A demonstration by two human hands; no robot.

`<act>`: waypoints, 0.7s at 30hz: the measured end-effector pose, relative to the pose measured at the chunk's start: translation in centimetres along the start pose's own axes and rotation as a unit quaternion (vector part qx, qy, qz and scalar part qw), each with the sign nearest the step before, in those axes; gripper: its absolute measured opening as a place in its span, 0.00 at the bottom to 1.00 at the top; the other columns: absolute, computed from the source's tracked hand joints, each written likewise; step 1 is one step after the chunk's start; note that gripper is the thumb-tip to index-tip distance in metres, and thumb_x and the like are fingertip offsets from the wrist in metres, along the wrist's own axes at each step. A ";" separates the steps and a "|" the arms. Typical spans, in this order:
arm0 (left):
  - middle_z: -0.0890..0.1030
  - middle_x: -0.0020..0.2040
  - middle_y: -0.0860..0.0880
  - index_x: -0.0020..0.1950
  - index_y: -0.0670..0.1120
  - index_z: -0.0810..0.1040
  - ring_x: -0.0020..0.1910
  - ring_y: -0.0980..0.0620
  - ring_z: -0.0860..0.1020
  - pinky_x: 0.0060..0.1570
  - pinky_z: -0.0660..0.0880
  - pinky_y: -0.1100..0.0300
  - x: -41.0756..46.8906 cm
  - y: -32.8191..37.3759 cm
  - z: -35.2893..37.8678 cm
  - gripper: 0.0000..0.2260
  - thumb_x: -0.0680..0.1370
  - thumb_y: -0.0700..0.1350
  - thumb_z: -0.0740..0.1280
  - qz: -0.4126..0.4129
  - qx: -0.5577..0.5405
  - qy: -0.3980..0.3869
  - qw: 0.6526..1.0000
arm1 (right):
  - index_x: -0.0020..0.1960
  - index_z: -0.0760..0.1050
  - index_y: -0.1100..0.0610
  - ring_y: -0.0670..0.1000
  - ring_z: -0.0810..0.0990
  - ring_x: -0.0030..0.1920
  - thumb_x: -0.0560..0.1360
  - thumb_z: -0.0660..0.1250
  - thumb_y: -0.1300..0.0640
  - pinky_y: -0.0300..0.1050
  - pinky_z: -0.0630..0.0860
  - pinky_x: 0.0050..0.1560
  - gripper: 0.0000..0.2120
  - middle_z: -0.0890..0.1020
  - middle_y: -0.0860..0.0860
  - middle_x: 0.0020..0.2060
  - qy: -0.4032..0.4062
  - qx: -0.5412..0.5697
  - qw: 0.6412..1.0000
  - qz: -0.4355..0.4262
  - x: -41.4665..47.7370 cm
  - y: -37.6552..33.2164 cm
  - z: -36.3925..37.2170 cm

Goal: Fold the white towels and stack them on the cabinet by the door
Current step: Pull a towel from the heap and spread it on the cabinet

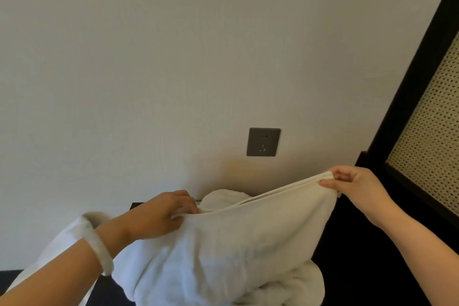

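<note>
You hold a white towel [236,243] up in both hands, below the wall socket [263,141]. Your right hand [352,181] is below the socket and to its right. Its thumb and fingers pinch one top corner of the towel. Your left hand [161,213] is below the socket and to its left, lower than the right hand. Its fingers are curled round a bunch of the towel's top edge. That edge runs tight between your two hands and slopes up to the right. The rest of the towel hangs down in soft folds, and its bottom part is bunched up. Right under the socket, just behind the towel, a lump of white cloth [223,197] peeks up. You cannot tell if it is part of the same towel. A dark surface [347,268] lies below the socket, under the towel. A white bangle [101,246] sits on your left wrist. To the right of the socket is a black frame [409,87] with a woven panel [432,131] in it.
</note>
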State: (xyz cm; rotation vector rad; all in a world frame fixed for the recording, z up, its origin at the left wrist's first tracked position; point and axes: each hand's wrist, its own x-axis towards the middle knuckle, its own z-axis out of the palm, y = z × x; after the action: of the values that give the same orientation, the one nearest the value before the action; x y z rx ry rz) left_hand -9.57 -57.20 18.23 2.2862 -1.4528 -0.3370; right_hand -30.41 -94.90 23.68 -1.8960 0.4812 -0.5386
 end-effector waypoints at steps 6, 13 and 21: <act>0.77 0.56 0.58 0.60 0.52 0.81 0.52 0.58 0.77 0.54 0.74 0.61 0.9 0.4 -0.5 0.23 0.69 0.39 0.61 0.002 0.043 -0.045 0.998 | 0.45 0.83 0.59 0.43 0.83 0.35 0.72 0.74 0.66 0.31 0.76 0.35 0.05 0.86 0.50 0.36 0.028 0.006 1.000 -0.003 0.6 -0.1 -0.2; 0.75 0.40 0.61 0.37 0.55 0.74 0.36 0.59 0.73 0.38 0.67 0.66 1.0 1.2 0.1 0.11 0.79 0.49 0.69 -0.020 0.004 0.072 0.997 | 0.43 0.84 0.55 0.48 0.82 0.41 0.71 0.75 0.64 0.43 0.75 0.48 0.04 0.85 0.48 0.36 0.046 -0.049 0.998 0.002 0.2 -0.3 -0.4; 0.79 0.37 0.59 0.39 0.55 0.80 0.37 0.58 0.77 0.38 0.70 0.68 1.2 4.8 -7.2 0.08 0.76 0.54 0.72 -0.037 -0.013 0.205 0.978 | 0.50 0.80 0.65 0.54 0.85 0.33 0.74 0.71 0.67 0.40 0.83 0.35 0.05 0.85 0.59 0.37 0.079 0.058 0.995 0.024 2.6 -5.1 -2.8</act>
State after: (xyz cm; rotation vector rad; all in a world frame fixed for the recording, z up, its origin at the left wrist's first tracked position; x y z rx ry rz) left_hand -9.99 -58.55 26.89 2.2246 -1.1484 0.0943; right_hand -29.51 -96.64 29.74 -1.7348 0.5846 -0.6733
